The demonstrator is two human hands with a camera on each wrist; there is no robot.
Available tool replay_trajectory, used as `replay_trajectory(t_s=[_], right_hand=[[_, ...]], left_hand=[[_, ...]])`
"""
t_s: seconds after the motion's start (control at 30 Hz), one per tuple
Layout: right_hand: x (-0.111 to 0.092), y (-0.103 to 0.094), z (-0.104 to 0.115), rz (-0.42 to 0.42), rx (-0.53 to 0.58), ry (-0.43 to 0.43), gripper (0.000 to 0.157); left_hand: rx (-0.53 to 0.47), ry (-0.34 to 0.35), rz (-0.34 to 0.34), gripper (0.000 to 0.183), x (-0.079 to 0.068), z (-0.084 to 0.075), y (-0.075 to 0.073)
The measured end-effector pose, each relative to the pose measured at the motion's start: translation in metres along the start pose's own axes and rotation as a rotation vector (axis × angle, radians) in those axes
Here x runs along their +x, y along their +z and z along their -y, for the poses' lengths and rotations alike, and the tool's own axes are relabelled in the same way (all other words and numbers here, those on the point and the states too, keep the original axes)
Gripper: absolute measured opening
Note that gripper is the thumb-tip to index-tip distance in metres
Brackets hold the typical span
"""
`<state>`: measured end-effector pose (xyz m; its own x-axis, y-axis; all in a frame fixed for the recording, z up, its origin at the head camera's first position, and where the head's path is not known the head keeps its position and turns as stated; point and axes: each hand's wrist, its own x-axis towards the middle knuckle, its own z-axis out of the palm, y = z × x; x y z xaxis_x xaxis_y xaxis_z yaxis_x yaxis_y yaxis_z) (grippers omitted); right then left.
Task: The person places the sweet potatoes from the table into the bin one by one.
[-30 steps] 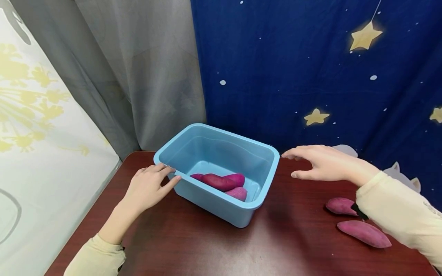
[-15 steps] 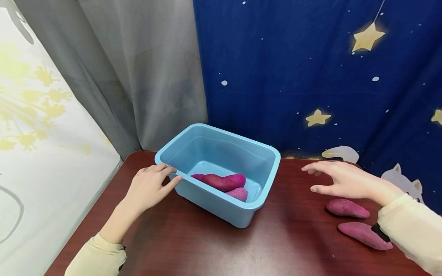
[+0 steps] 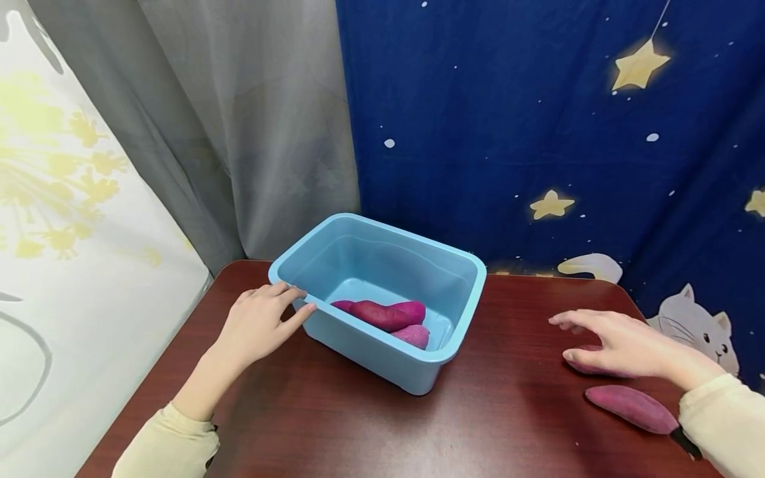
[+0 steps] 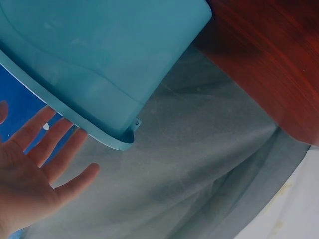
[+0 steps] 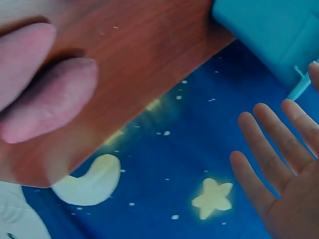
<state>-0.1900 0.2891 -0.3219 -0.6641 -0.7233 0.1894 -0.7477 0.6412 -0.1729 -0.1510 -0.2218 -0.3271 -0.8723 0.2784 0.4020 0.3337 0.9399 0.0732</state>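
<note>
Rightward of the blue tub (image 3: 370, 352), pointing roughly tubward, one sweet potato (image 5: 52, 102) lies below the right hand (image 3: 627, 345), its relaxed fingers grasping nothing.

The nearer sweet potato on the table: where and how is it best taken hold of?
Probably round the middle of the nearer sweet potato, with the right hand reaching from above and spanning its two long sides. It lies flat, thickest mid-length and tapered at both ends, so its tips offer less hold. Nothing lies on it, but the other sweet potato sits close on its far side.
</note>
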Motion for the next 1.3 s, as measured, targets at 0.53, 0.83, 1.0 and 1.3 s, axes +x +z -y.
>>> replay_trajectory(t_s=[0.53, 0.83, 1.0, 1.3], right_hand=[[-0.049, 0.031, -0.027, -0.038, -0.037, 0.032, 0.045], [-0.077, 0.048, -0.042, -0.015, -0.132, 0.118, 0.05], [-0.087, 0.055, -0.045, 0.065, -0.181, 0.18, 0.05], [-0.101, 0.068, -0.047, 0.111, -0.192, 0.298, 0.052]], left_hand=[[0.007, 0.002, -0.004, 0.039, -0.001, 0.0, -0.002], [0.007, 0.008, -0.011, 0.039, -0.001, -0.001, -0.002], [0.005, 0.003, -0.006, 0.04, 0.0, -0.001, -0.002], [0.006, 0.004, -0.006, 0.04, 0.0, -0.001, -0.001]])
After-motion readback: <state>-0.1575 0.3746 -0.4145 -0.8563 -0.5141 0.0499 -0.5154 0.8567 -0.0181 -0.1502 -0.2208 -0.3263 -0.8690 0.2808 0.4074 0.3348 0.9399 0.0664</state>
